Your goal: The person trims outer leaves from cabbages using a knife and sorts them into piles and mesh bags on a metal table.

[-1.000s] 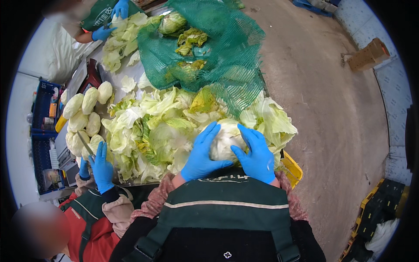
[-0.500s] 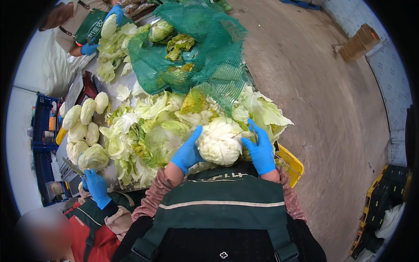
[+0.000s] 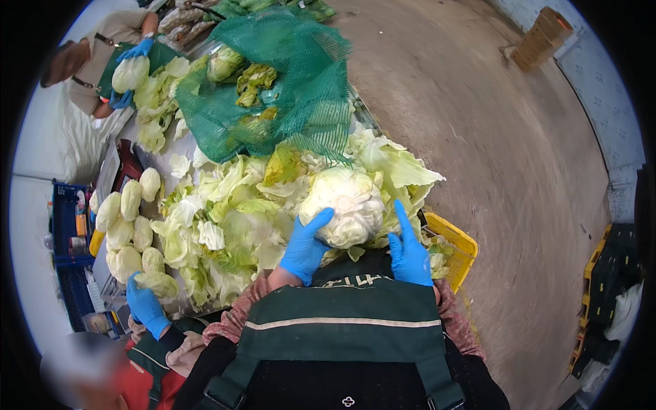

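Observation:
A pale lettuce head [image 3: 345, 201], stem end facing up, is cradled by my gloved left hand [image 3: 306, 246], with the thumb pressed on its lower left side. My gloved right hand [image 3: 408, 249] is just right of the head, fingers apart and pointing up, apparently not gripping it. Loose pale-green and yellowish leaves [image 3: 232, 239] are piled around and behind the head. A green mesh sack [image 3: 301, 82] with lettuce and wilted leaves inside lies beyond the pile.
Co-workers at lower left [image 3: 143, 369] and upper left [image 3: 92, 68] handle lettuces. Trimmed heads [image 3: 130, 201] lie on the metal table [image 3: 171, 147]. Blue crates [image 3: 65, 191] stand left, a yellow crate [image 3: 461, 249] right. The concrete floor [image 3: 478, 137] runs right toward a cardboard box [image 3: 540, 37] and dark stacked crates [image 3: 608, 266].
The lettuce head has been tilted, bringing its stem end upward. My right hand's fingers have come away from it. The view has shifted, and the upper-left co-worker's lettuce sits lower in their hands.

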`<action>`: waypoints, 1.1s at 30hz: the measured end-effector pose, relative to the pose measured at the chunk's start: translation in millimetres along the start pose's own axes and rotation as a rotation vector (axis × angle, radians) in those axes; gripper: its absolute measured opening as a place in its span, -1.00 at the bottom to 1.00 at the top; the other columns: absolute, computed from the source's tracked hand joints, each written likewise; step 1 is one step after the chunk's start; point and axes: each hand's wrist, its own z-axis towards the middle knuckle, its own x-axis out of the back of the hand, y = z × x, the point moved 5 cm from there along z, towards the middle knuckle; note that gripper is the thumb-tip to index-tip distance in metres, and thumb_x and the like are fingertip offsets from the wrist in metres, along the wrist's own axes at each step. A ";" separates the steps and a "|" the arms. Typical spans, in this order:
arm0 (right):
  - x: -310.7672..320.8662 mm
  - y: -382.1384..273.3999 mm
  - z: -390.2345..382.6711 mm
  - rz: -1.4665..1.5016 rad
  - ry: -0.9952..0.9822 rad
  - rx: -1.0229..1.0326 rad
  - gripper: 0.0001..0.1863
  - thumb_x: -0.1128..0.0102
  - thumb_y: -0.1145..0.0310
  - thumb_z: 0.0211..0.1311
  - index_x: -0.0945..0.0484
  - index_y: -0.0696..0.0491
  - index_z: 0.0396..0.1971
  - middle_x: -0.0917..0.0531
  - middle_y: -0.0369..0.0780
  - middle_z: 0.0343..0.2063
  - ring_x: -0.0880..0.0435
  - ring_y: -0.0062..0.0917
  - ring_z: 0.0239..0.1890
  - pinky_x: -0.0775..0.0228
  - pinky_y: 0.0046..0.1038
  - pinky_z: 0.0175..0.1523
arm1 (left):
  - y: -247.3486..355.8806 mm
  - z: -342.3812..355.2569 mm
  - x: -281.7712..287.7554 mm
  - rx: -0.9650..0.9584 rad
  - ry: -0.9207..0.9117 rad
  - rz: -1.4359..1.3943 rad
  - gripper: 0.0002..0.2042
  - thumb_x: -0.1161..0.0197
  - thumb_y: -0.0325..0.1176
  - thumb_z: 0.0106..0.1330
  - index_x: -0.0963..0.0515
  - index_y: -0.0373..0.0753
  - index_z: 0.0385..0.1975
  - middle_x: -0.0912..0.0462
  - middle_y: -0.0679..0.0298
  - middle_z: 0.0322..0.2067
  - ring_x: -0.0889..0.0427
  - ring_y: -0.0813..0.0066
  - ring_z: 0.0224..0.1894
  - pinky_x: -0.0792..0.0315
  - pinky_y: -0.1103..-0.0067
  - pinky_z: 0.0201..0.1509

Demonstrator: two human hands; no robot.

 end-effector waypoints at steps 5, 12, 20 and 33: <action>0.0 -10.5 5.7 -0.149 -0.072 0.159 -0.24 -0.04 0.09 0.39 0.14 -0.32 0.47 -0.63 0.10 -0.26 -0.62 0.00 -0.34 -0.43 -0.18 -0.27 | 7.1 2.8 6.9 -0.149 0.030 0.233 -0.32 -0.39 -0.47 0.13 -0.22 -0.27 0.26 -0.46 0.15 0.09 -0.51 0.30 0.12 -0.51 0.35 0.11; 0.3 -21.7 19.8 -0.361 -0.140 0.269 -0.23 -0.08 0.06 0.34 0.10 -0.37 0.46 -0.61 0.03 -0.43 -0.60 -0.07 -0.50 -0.43 -0.16 -0.39 | 9.3 7.6 20.6 -0.204 0.064 0.375 -0.14 -0.48 -0.50 0.02 -0.08 -0.33 0.31 -0.39 0.06 0.14 -0.45 0.32 0.16 -0.41 0.45 0.20; 1.5 -25.2 31.9 -0.469 -0.130 0.499 -0.28 -0.09 0.13 0.33 0.00 -0.38 0.44 -0.55 -0.07 -0.55 -0.55 -0.19 -0.59 -0.41 -0.21 -0.47 | 19.9 11.7 21.0 -0.218 0.050 0.528 -0.16 -0.47 -0.46 0.04 -0.10 -0.34 0.32 -0.40 0.11 0.15 -0.43 0.35 0.18 -0.35 0.46 0.24; -25.5 -28.5 42.2 -0.569 0.016 0.224 -0.33 -0.07 0.22 0.36 -0.08 -0.39 0.42 -0.57 -0.06 -0.46 -0.60 -0.20 -0.47 -0.44 -0.23 -0.34 | 8.2 13.8 14.9 -0.243 0.118 0.407 -0.14 -0.50 -0.45 0.02 -0.07 -0.36 0.29 -0.37 0.06 0.14 -0.44 0.33 0.16 -0.39 0.46 0.21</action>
